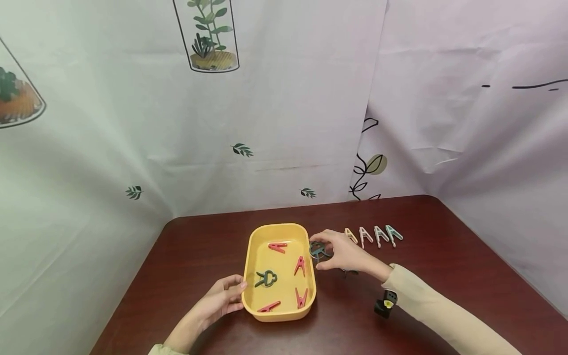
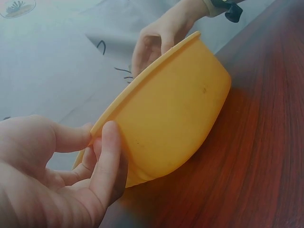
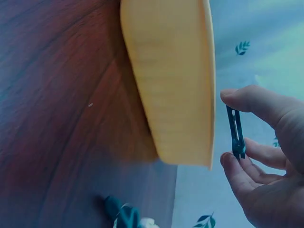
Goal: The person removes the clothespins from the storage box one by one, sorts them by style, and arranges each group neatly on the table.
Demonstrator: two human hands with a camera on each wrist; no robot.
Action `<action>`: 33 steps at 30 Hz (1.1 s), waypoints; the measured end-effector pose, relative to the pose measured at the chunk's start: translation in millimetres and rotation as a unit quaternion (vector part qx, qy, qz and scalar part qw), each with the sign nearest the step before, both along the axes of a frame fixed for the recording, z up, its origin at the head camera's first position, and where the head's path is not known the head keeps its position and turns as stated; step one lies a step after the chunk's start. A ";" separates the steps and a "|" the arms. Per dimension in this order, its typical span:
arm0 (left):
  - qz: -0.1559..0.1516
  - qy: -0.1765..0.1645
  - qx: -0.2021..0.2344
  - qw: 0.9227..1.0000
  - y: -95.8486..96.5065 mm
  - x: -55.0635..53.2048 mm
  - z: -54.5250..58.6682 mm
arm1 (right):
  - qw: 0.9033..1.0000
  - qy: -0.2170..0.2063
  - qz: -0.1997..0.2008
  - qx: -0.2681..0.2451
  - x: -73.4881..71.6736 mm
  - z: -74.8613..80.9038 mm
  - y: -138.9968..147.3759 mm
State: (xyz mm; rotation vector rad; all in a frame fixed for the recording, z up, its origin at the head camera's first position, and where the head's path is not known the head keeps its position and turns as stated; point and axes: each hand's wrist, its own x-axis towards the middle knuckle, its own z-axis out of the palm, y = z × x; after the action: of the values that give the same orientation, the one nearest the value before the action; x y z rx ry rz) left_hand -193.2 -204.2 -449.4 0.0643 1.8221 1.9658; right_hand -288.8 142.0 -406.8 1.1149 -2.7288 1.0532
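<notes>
As the left hand (image 1: pixel 222 298) grips a yellow basin (image 1: pixel 284 317), the right hand (image 1: pixel 340 252) pinches a dark green clip (image 1: pixel 318 251).
The clip is just beside the right rim, round end roughly leftward; the basin's long axis runs forward.

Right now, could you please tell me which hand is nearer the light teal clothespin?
Right: the right hand, holding a dark clip, is left of the light teal clothespin, while the left hand is farther left, gripping the yellow tray.

Left grip (image 2: pixel 50 190) pinches yellow tub (image 2: pixel 166 109) at rim; right grip (image 2: pixel 164 35) partly behind tub; red-brown tabletop (image 2: pixel 261 118) below.
</notes>
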 end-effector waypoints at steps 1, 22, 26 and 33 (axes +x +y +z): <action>0.001 -0.001 -0.001 1.000 0.0 0.0 0.1 | 1.000 0.002 -0.004 0.004 -0.1 -1.1 2.6; -0.005 0.000 0.002 1.000 -1.3 -1.4 -0.3 | 0.998 -0.029 -0.058 0.010 -0.7 -28.7 60.2; -0.005 0.000 0.001 1.000 -1.9 -1.6 -0.9 | 0.998 -0.026 -0.057 0.019 -0.7 -30.9 71.1; -0.006 -0.004 0.003 1.000 -2.3 -1.7 -2.2 | 0.995 -0.030 -0.085 0.038 -2.1 -34.9 85.4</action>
State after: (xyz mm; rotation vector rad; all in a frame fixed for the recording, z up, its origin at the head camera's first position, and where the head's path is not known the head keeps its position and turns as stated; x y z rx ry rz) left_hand -194.9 -206.5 -451.7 0.0696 1.8063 1.9608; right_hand -290.9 227.4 -441.6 0.8536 -2.8717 0.9828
